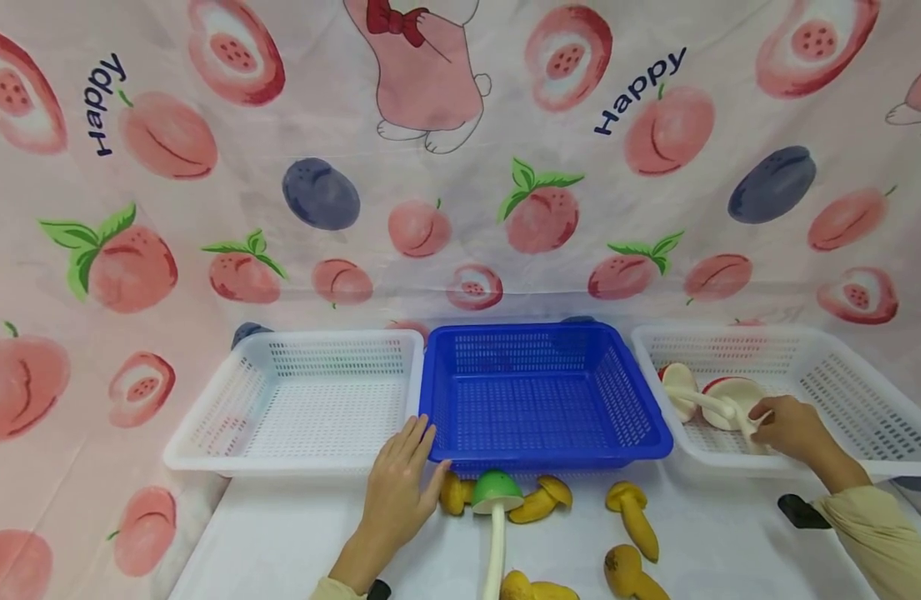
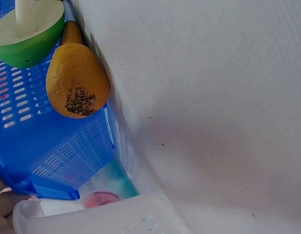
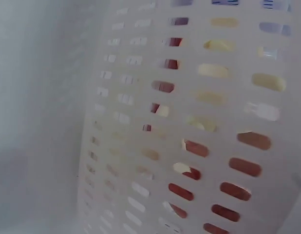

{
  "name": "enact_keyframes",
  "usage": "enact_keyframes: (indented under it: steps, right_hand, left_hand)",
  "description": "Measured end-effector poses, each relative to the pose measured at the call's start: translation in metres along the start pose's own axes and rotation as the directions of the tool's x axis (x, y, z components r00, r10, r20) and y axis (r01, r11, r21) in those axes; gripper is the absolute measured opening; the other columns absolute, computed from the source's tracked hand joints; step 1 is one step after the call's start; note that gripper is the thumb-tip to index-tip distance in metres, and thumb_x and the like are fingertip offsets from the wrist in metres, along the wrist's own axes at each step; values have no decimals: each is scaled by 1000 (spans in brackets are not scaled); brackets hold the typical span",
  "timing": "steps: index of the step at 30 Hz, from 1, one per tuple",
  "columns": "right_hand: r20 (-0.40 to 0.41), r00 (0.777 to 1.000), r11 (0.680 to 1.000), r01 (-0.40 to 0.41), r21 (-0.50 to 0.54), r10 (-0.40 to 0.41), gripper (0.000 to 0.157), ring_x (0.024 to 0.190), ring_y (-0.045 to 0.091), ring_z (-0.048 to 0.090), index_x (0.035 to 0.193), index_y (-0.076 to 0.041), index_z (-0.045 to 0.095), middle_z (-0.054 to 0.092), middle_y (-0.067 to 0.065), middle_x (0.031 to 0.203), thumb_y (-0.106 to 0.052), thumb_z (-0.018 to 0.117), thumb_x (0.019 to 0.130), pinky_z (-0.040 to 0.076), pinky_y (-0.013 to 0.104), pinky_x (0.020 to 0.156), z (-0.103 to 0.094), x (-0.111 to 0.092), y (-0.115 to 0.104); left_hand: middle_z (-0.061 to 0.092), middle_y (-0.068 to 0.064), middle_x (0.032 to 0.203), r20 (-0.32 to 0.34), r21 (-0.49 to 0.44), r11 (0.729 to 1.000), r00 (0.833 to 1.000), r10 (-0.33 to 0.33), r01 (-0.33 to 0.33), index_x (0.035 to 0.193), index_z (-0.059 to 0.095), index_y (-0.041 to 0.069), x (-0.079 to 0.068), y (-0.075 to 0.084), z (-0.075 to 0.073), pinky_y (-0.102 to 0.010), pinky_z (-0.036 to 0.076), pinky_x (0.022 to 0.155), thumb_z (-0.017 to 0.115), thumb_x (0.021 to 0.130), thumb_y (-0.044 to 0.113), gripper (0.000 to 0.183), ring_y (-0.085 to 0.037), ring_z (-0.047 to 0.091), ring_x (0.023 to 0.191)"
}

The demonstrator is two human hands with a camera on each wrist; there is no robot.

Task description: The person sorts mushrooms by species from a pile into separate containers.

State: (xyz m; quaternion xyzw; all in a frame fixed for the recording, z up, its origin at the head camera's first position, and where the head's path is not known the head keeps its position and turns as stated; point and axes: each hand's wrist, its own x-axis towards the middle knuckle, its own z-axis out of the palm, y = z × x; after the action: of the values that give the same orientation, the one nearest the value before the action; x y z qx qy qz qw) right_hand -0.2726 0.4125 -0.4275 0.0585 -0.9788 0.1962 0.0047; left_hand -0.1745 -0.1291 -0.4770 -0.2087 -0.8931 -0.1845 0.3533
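Right hand (image 1: 793, 431) is pinching a pale stem (image 1: 748, 427) inside the right basket (image 1: 775, 354); outstretched left hand (image 1: 402, 481) is touching the near-left corner of the blue basket (image 1: 550, 458).

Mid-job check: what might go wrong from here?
Two risks. The right hand appears to pinch a pale stem in the right white basket, where two red-edged mushrooms lie close together; moving one might jostle the other. The left hand is at a near corner of the blue basket; a tug there might slide it into the green mushroom in front.
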Motion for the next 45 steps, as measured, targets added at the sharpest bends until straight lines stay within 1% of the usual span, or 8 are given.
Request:
enact_keyframes:
  steps: [3,9,15,25,28,32,36,45]
  right_hand:
    - [-56,997,999,43,-23,-44,24,66,28,57,88,10,62,62,11,70,-3,72,70,43,37,55,-2,-4,-5]
    - [-168,982,996,85,-18,-86,22,61,19,51,89,11,62,58,4,66,1,71,71,39,33,55,-5,-11,-17]
    - [-195,978,996,82,34,-74,26,68,30,59,95,12,60,62,14,74,0,71,74,47,30,53,-10,-21,-29]
    - [-323,937,987,156,44,-133,33,69,34,62,101,9,60,63,23,84,3,73,71,44,21,49,-6,-48,-47]
    - [-371,915,982,185,35,-160,33,68,16,62,100,6,62,65,20,84,2,75,70,46,20,49,-7,-56,-57]
    - [-415,889,973,228,40,-192,33,66,-6,52,97,3,63,66,16,82,2,78,68,47,18,50,-8,-66,-69]
    - [-429,883,970,238,57,-191,34,66,-8,52,98,1,64,66,13,84,2,79,68,46,14,51,-6,-78,-78]
    - [-425,891,972,218,88,-161,34,70,-9,53,101,-5,64,67,9,88,-2,79,70,47,16,53,3,-101,-96]
  left_hand:
    - [54,-20,131,1,3,1000,1000,-3,3,120,62,-5,0,0,0,-51,42,98,63,87,28,46,-35,49,123]
    - [54,-20,131,-8,8,1000,1000,3,-3,120,62,-5,0,-1,0,-52,42,98,63,87,28,46,-35,49,123]
    - [55,-20,131,-8,2,1000,1000,6,-6,120,62,-5,0,-1,1,-52,43,96,63,87,29,47,-36,50,123]
    - [55,-20,130,-13,-5,1000,1000,11,-11,120,62,-5,-5,-1,6,-52,42,97,63,87,29,47,-35,49,123]
    - [55,-21,130,-27,-5,1000,999,24,-24,120,62,-5,-4,-1,6,-53,43,96,62,87,29,47,-36,49,123]
    - [55,-21,130,-38,1,1000,999,30,-30,120,62,-5,-4,-2,6,-53,43,95,63,87,28,47,-36,50,123]
    - [55,-21,130,-40,2,1000,999,27,-27,119,62,-5,-4,-2,6,-52,43,96,64,86,28,47,-36,50,123]
    - [56,-21,129,-43,3,1000,999,31,-31,119,62,-5,-4,-2,7,-54,44,94,63,86,29,47,-36,50,122]
